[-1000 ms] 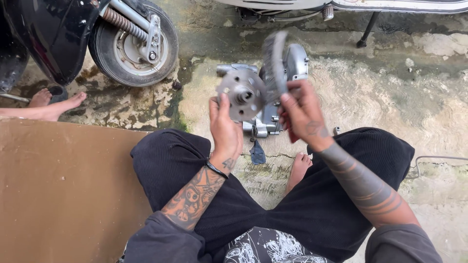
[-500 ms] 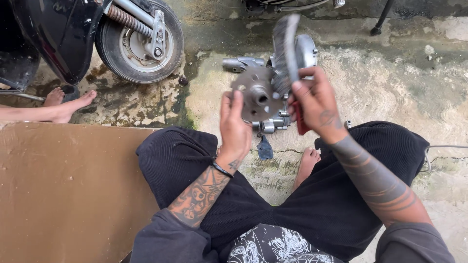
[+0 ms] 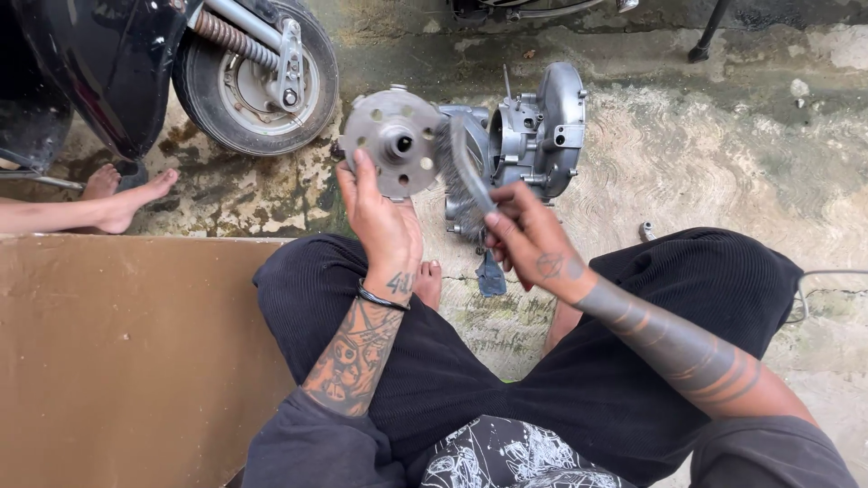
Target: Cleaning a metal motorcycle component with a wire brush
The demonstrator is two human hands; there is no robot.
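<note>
Grey metal, dull and scuffed: a round hub disc (image 3: 394,143) with a ring of holes and a central bore, held up in front of the chest, above the crossed legs in black trousers (image 3: 542,361). Left hand (image 3: 384,226) behind and under the disc, grip closed on its lower edge, fingers reaching up its left rim. Right hand (image 3: 529,239) just to the right, grip closed around the handle of a wire brush (image 3: 461,172), bristles (dark and splayed) pressed against the disc's right edge. Tattooed forearms, a dark band on the left wrist.

Beyond the disc, on the stained concrete floor (image 3: 705,154), a silver engine casing (image 3: 533,136) standing upright, close behind the brush. Small dark blue scrap (image 3: 491,276) on the floor between the knees, near a bare toe. To the upper left, the rear wheel (image 3: 258,77) of a black scooter, with its spring strut across the hub. Someone else's bare feet (image 3: 122,199) at the left edge, beside the wheel. Brown cardboard sheet (image 3: 127,352) flat on the floor at the left, touching the left knee. Thin grey cable (image 3: 818,285) looping at the right edge.
</note>
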